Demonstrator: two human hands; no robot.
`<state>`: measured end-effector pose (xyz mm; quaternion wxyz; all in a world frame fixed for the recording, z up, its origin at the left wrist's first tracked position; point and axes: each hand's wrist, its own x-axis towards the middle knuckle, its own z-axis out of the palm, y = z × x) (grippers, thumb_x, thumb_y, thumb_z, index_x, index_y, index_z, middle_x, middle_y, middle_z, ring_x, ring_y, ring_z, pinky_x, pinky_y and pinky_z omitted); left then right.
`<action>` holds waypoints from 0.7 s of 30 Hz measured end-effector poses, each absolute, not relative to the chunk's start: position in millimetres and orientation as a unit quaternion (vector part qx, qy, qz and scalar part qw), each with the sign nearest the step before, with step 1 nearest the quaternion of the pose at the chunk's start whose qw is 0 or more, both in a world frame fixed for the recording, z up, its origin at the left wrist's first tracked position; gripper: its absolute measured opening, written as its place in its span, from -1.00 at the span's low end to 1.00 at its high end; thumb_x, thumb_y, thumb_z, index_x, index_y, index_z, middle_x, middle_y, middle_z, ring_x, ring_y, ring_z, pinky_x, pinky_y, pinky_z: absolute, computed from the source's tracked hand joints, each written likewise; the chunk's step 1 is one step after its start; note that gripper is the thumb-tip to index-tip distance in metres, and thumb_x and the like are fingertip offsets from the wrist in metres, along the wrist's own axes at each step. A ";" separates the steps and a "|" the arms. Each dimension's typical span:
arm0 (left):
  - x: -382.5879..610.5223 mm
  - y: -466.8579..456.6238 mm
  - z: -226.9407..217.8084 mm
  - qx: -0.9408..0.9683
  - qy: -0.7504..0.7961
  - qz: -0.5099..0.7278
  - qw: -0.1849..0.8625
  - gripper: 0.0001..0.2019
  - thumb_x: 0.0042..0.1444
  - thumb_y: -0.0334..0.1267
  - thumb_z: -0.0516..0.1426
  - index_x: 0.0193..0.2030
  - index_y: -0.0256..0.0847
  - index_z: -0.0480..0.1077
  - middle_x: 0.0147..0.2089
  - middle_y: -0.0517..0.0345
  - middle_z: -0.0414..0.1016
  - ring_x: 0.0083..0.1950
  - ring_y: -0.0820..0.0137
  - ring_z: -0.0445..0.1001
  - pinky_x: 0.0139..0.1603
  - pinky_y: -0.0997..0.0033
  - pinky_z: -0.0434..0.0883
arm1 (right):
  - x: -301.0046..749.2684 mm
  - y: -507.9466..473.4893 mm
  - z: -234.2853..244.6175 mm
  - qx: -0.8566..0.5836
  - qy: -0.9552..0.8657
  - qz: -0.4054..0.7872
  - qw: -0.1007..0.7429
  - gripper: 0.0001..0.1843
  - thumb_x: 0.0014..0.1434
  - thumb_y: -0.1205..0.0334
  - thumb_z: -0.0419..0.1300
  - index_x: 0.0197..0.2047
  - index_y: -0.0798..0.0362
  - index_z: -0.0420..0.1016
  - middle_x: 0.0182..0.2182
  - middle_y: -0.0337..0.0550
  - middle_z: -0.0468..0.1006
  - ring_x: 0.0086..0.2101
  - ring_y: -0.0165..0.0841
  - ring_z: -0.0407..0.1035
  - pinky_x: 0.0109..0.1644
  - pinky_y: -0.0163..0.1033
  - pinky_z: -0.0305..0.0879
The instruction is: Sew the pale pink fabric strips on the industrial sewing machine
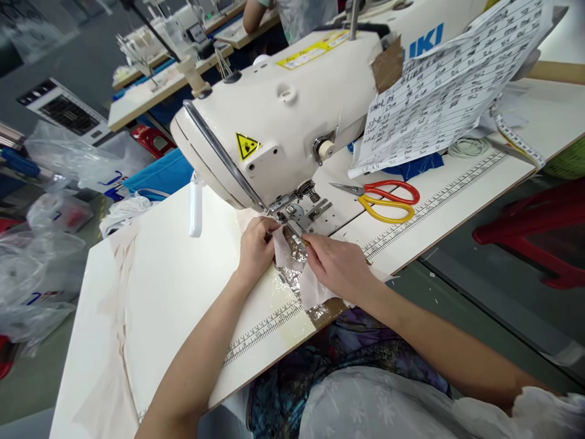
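My left hand [256, 249] is closed in a pinch on the edge of a thin pale pink fabric piece [315, 291], just left of the presser foot. On the other side my right hand [337, 266] is also closed, its fingertips at the fabric close to the foot; the exact grip is partly hidden. The fabric lies between both hands over a shiny, tape-covered patch [295, 277] of the table. Above them stands the white sewing machine [274, 122], its needle area [292, 213] partly covered by my fingers. Scissors [388, 200] with red and yellow handles lie right of the needle area.
Handwritten sheets [448, 91] lean at the machine's right. A measuring tape [518, 140] and coiled cord [468, 147] lie beyond the scissors. More pale fabric [114, 341] drapes over the white table [183, 286] at left. A red stool [539, 225] stands right; another person's arm [253, 15] shows behind.
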<state>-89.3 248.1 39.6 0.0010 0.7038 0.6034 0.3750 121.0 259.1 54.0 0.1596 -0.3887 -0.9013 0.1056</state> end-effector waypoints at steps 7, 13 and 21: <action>-89.2 244.4 47.3 0.787 0.554 0.260 -0.078 -0.86 0.27 -0.39 0.04 -0.24 -0.18 0.42 -0.18 0.01 0.52 -0.16 0.29 0.47 -0.17 0.24 0.52 | 125.4 252.8 56.8 -0.393 -0.888 0.146 0.189 -0.65 0.41 0.28 -0.07 0.10 0.16 0.44 -0.18 0.06 0.68 -0.32 -0.22 0.56 -0.47 -0.26 0.12; -89.0 232.7 58.9 0.821 0.532 0.207 -0.031 -0.75 0.33 -0.38 -0.03 -0.09 -0.23 0.48 -0.07 -0.08 0.47 -0.03 0.24 0.45 -0.11 0.17 0.57 | 178.9 220.1 63.4 -0.348 -0.884 0.220 0.223 -0.74 0.33 0.35 -0.07 -0.12 0.07 0.44 -0.43 -0.14 0.61 -0.54 -0.34 0.44 -0.52 -0.27 0.18; -60.7 221.0 53.1 0.783 0.599 0.143 -0.094 -0.67 0.33 -0.42 -0.08 0.03 -0.33 0.48 -0.01 -0.17 0.47 -0.05 0.14 0.41 -0.11 0.05 0.56 | 244.9 167.1 62.9 -0.282 -0.858 0.358 0.236 -0.66 0.29 0.45 -0.04 0.00 -0.10 0.37 -0.39 -0.26 0.57 -0.51 -0.41 0.47 -0.53 -0.36 0.27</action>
